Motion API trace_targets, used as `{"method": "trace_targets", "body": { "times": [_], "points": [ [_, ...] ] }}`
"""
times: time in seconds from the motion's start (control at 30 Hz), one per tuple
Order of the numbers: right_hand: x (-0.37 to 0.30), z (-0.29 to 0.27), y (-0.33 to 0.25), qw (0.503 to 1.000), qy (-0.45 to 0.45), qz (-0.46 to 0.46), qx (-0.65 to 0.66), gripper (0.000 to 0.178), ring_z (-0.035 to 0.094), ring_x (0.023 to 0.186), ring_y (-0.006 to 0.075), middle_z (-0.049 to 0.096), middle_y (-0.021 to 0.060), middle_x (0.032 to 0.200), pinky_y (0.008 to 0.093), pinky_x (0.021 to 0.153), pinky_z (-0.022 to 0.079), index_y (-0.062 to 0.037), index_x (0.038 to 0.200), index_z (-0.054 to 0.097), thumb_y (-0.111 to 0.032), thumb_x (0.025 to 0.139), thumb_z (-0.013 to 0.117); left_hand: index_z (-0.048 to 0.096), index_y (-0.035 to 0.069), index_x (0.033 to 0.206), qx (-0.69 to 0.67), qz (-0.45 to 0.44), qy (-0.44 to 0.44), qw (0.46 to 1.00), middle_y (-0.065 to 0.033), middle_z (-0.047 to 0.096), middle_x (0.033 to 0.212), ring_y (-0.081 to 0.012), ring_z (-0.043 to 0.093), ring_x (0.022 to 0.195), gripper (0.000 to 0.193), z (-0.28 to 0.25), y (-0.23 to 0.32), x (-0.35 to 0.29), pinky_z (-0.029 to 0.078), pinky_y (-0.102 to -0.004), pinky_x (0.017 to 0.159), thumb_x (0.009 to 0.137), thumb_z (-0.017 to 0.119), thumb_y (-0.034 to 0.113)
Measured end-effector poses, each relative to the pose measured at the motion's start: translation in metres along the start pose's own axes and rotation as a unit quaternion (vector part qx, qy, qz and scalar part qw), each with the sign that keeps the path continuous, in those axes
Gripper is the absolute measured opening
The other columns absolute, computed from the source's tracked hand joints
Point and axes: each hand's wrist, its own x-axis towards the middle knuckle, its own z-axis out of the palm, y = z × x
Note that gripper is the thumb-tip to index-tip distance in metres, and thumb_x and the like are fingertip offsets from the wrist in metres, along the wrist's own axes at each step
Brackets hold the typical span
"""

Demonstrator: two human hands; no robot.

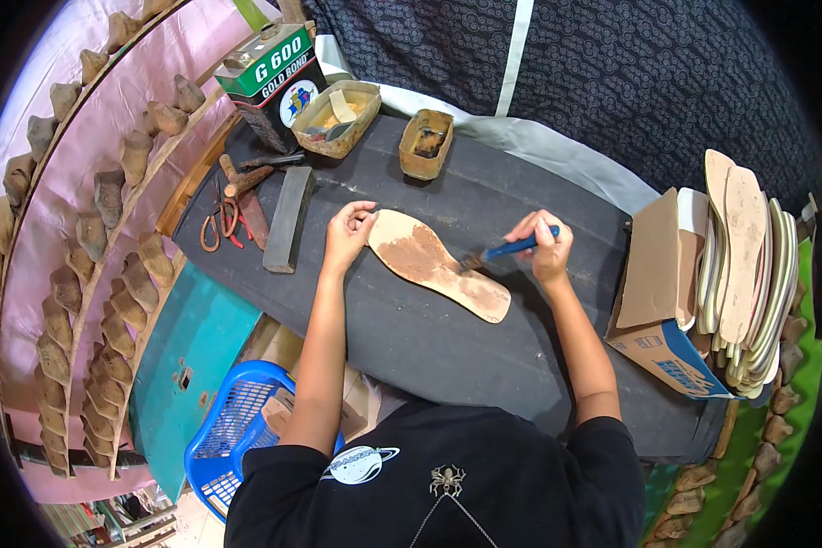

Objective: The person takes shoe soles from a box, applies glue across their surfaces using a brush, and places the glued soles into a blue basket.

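A tan insole (429, 260) lies on the dark table, slanting from upper left to lower right. Brownish wet-looking patches cover much of its face, with a paler rim around them. My left hand (349, 233) pinches the insole's wide end at its upper left edge. In my right hand (550, 245) is a brush with a blue handle (513, 247), fingers closed round it. The brush's dark bristles touch the insole near its narrow middle.
A grey block (289, 219), scissors (229, 216) and other hand tools lie at left. Behind them stand a metal can (269, 87), a tub (338, 119) and a small glue-stained container (426, 146). At right a cardboard box (653, 274) holds stacked insoles (744, 265). A blue basket (237, 429) sits below.
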Motion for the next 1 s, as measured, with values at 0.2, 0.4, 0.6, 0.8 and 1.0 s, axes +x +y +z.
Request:
{"method": "trace_targets", "body": {
  "times": [0.2, 0.4, 0.6, 0.8, 1.0],
  "points": [
    [-0.004, 0.014, 0.01, 0.998, -0.066, 0.005, 0.005, 0.029, 0.051, 0.049, 0.0074, 0.058, 0.0087, 0.071, 0.018, 0.042, 0.04, 0.0003, 0.069, 0.05, -0.024, 0.084, 0.044, 0.053, -0.003, 0.094, 0.023, 0.013, 0.0, 1.0, 0.0004, 0.052, 0.072, -0.001, 0.045, 0.056, 0.019, -0.002, -0.008, 0.003, 0.037, -0.0138, 0.048, 0.077, 0.057, 0.004],
    [-0.007, -0.007, 0.001, 1.0, -0.01, 0.018, -0.006, 0.034, 0.046, 0.044, 0.0074, 0.053, 0.0074, 0.056, 0.0179, 0.039, 0.034, -0.0013, 0.054, 0.046, -0.023, 0.081, 0.044, 0.053, -0.002, 0.095, 0.032, 0.006, -0.005, 0.999, 0.0004, 0.053, 0.072, -0.0016, 0.047, 0.058, 0.019, -0.002, -0.006, 0.002, 0.038, -0.014, 0.047, 0.078, 0.056, 0.004],
    [-0.008, -0.006, -0.009, 1.0, 0.018, -0.004, -0.008, 0.034, 0.047, 0.042, 0.008, 0.055, 0.0087, 0.058, 0.0182, 0.037, 0.033, -0.0002, 0.056, 0.048, -0.023, 0.081, 0.044, 0.053, -0.002, 0.096, 0.038, -0.001, -0.016, 0.999, 0.0008, 0.052, 0.073, -0.0016, 0.048, 0.059, 0.019, -0.003, 0.0, 0.0, 0.038, -0.0142, 0.046, 0.079, 0.055, 0.005],
    [-0.018, -0.008, -0.007, 0.999, -0.013, 0.007, -0.041, 0.031, 0.046, 0.042, 0.0076, 0.055, 0.0081, 0.06, 0.0189, 0.039, 0.036, -0.0003, 0.058, 0.049, -0.022, 0.08, 0.044, 0.053, -0.003, 0.095, 0.039, 0.009, -0.006, 0.999, 0.0007, 0.053, 0.072, -0.0003, 0.044, 0.056, 0.018, 0.0, 0.004, -0.001, 0.036, -0.0137, 0.046, 0.078, 0.055, 0.003],
    [-0.02, -0.024, -0.013, 0.999, 0.028, -0.006, -0.014, 0.035, 0.046, 0.046, 0.0123, 0.052, 0.0098, 0.052, 0.0231, 0.044, 0.035, 0.0001, 0.051, 0.047, -0.022, 0.078, 0.044, 0.054, -0.002, 0.095, 0.054, 0.009, -0.015, 0.998, 0.0015, 0.052, 0.072, -0.0004, 0.044, 0.056, 0.018, -0.002, 0.004, 0.0, 0.035, -0.0136, 0.046, 0.078, 0.056, 0.003]
  ]
}}
